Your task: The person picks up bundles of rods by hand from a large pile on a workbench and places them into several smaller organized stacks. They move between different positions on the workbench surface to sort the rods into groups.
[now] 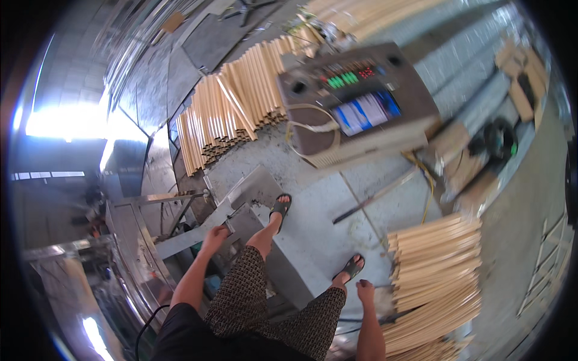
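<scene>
A worker stands on a concrete floor (313,210) in sandals, seen from above, between two stacks of pale wooden sticks. The right hand (365,292) hangs just beside the near stack of sticks (433,271), its fingers (361,284) loosely curled, and seems to pinch a thin dark rod; whether they truly grip it cannot be told (the frame is blurred there). The near stack lies directly to the right of that hand, almost touching, so the right hand is plainly the closer one. The sticks' long axis runs left to right, tilting slightly upward to the right, with their cut ends pointing back at the hand. On the far side of the worker from the near stack, the left hand (215,236) has its fingers closed over the edge of a grey metal machine frame (180,240). Beyond the near stack stands a brown control box (355,102) with lit indicators, and past it a second, larger stack (235,114) fans across the floor.
</scene>
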`<state>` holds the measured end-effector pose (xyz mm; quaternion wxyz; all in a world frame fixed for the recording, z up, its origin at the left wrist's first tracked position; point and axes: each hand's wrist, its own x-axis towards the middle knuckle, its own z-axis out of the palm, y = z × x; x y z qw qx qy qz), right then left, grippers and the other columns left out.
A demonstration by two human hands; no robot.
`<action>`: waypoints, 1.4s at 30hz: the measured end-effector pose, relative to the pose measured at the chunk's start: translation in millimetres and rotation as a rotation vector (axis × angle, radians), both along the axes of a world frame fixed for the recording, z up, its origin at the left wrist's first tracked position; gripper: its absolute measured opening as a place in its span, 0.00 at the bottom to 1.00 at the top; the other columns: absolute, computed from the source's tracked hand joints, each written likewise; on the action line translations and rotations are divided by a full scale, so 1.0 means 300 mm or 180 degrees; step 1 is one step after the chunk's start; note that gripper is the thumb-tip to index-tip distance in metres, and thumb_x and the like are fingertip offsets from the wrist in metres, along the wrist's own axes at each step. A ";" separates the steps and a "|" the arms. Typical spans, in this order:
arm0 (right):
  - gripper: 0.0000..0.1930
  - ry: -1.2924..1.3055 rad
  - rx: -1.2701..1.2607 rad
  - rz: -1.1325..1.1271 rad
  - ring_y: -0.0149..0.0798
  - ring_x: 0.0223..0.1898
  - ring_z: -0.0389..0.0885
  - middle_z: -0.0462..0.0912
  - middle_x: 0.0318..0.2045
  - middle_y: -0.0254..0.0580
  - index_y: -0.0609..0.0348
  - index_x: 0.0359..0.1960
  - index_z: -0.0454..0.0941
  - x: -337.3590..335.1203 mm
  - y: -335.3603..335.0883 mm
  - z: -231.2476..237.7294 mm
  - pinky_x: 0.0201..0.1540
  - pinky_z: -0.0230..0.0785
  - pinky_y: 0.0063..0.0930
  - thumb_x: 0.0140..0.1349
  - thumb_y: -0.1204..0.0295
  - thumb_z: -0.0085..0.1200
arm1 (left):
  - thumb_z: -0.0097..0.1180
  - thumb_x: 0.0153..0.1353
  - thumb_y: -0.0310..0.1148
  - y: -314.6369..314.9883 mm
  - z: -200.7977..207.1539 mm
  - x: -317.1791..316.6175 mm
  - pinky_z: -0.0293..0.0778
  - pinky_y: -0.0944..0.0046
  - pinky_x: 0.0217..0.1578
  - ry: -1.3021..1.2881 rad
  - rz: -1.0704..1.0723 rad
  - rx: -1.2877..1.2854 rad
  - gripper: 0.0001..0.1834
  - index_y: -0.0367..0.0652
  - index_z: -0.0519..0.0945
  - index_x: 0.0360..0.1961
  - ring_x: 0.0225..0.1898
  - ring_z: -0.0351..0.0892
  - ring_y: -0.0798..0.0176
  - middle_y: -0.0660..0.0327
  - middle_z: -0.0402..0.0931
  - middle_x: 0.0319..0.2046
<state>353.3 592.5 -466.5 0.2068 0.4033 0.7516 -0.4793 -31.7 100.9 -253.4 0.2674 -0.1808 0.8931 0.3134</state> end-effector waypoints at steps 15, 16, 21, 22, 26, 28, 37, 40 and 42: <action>0.19 -0.0213 -0.0566 0.1343 0.44 0.44 0.84 0.85 0.41 0.50 0.62 0.48 0.79 -1.929 -0.708 0.198 0.47 0.74 0.34 0.60 0.62 0.58 | 0.52 0.63 0.53 -0.255 -0.599 -1.057 0.72 0.52 0.48 -0.0286 0.0371 -0.0117 0.31 0.29 0.76 0.49 0.48 0.78 0.41 0.39 0.79 0.43; 0.19 -0.0217 -0.0543 0.1410 0.45 0.44 0.84 0.85 0.41 0.51 0.62 0.48 0.79 -2.065 -0.746 0.147 0.47 0.74 0.34 0.61 0.61 0.58 | 0.54 0.63 0.53 -0.195 -0.651 -1.203 0.72 0.54 0.50 -0.0455 0.0207 -0.0265 0.32 0.30 0.75 0.51 0.51 0.78 0.44 0.40 0.79 0.45; 0.24 0.0454 0.0143 0.1020 0.48 0.49 0.81 0.82 0.47 0.54 0.62 0.54 0.75 -2.690 -0.799 -0.116 0.51 0.71 0.38 0.60 0.61 0.59 | 0.71 0.46 0.55 0.142 -0.839 -1.741 0.72 0.54 0.52 -0.0523 0.1008 0.0244 0.51 0.25 0.61 0.57 0.53 0.74 0.43 0.38 0.70 0.52; 0.25 0.0562 0.0340 0.0900 0.49 0.50 0.81 0.81 0.48 0.55 0.64 0.55 0.74 -2.807 -0.783 -0.170 0.53 0.71 0.39 0.60 0.61 0.60 | 0.74 0.42 0.56 0.209 -0.869 -1.797 0.72 0.53 0.52 -0.0643 0.1131 0.0212 0.55 0.25 0.59 0.57 0.52 0.74 0.42 0.39 0.69 0.50; 0.33 0.0526 0.0748 0.0820 0.58 0.56 0.73 0.74 0.54 0.65 0.69 0.58 0.67 -3.175 -0.769 -0.308 0.58 0.66 0.46 0.57 0.58 0.61 | 0.75 0.40 0.48 0.350 -0.994 -1.860 0.72 0.49 0.50 -0.0583 0.1459 -0.0879 0.47 0.30 0.60 0.51 0.51 0.72 0.40 0.43 0.67 0.45; 0.38 0.0651 0.1031 0.0899 0.60 0.56 0.72 0.71 0.55 0.67 0.71 0.60 0.64 -3.261 -0.801 -0.360 0.58 0.65 0.47 0.55 0.56 0.63 | 0.73 0.42 0.42 0.309 -1.021 -1.850 0.72 0.49 0.49 -0.0495 0.1464 -0.0806 0.41 0.32 0.60 0.49 0.51 0.70 0.39 0.43 0.66 0.44; 0.54 -0.0180 0.1245 0.1020 0.66 0.57 0.69 0.66 0.55 0.78 0.76 0.61 0.60 -3.400 -0.866 -0.366 0.58 0.66 0.50 0.45 0.41 0.67 | 0.67 0.43 0.32 0.002 -0.839 -2.011 0.68 0.48 0.52 -0.0418 0.0655 -0.0610 0.33 0.29 0.62 0.45 0.53 0.67 0.38 0.40 0.66 0.45; 0.56 -0.0265 0.0913 0.0786 0.66 0.57 0.70 0.67 0.55 0.80 0.77 0.60 0.61 -3.422 -0.892 -0.381 0.57 0.67 0.48 0.43 0.39 0.67 | 0.68 0.42 0.32 -0.080 -0.909 -2.006 0.65 0.49 0.54 0.0103 0.0201 -0.0972 0.37 0.27 0.62 0.50 0.54 0.64 0.39 0.39 0.65 0.47; 0.56 -0.0332 0.0769 0.0659 0.66 0.57 0.72 0.68 0.53 0.80 0.78 0.60 0.61 -3.432 -0.915 -0.369 0.57 0.68 0.47 0.42 0.39 0.68 | 0.68 0.42 0.33 -0.100 -0.973 -1.990 0.64 0.49 0.55 0.0322 0.0171 -0.0780 0.40 0.25 0.61 0.52 0.54 0.64 0.39 0.38 0.64 0.49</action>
